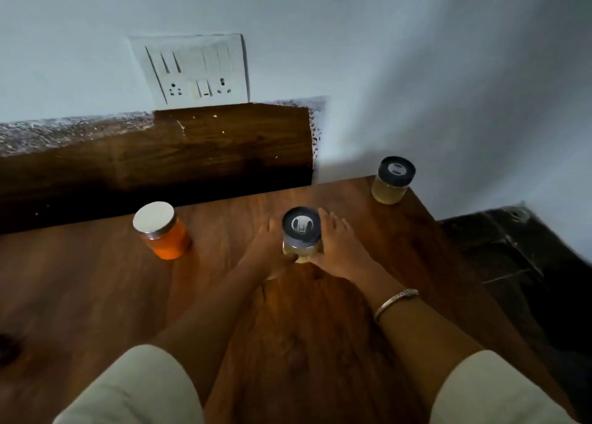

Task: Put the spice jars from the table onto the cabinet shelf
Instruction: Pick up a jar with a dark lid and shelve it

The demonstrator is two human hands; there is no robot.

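Setting: a pale wall is rising behind a wooden tabletop (96, 295), with a white switch plate (192, 67) sitting above a dark wooden ledge (208, 148). No cabinet shelf is showing in this view.

Item 1, centre jar (301, 234): pale contents, dark lid, standing near the middle of the tabletop. The left hand (267, 250) is cupping its left side with the thumb coming round the front. The right hand (339, 250), with a bangle (395, 301) on its wrist, is wrapping the right side. Both hands are holding this jar, and neither is holding anything else. Whether the base is resting on the wood or just leaving it cannot be told.

Item 2, orange jar (163, 231): silver lid, standing well to the left, with no hand touching it.

Item 3, corner jar (392, 180): pale contents, dark lid, standing at the far right corner close to the wall, with no hand touching it.

Step in hand, by judgement: the person is taking hold of the centre jar, and all three jars are waiting on the tabletop.

Next move, by judgement: the person is going to need a straight upward lift, keeping the jar upright. The carry then calls for a turn toward the shelf, wherever that is lying outside the frame.
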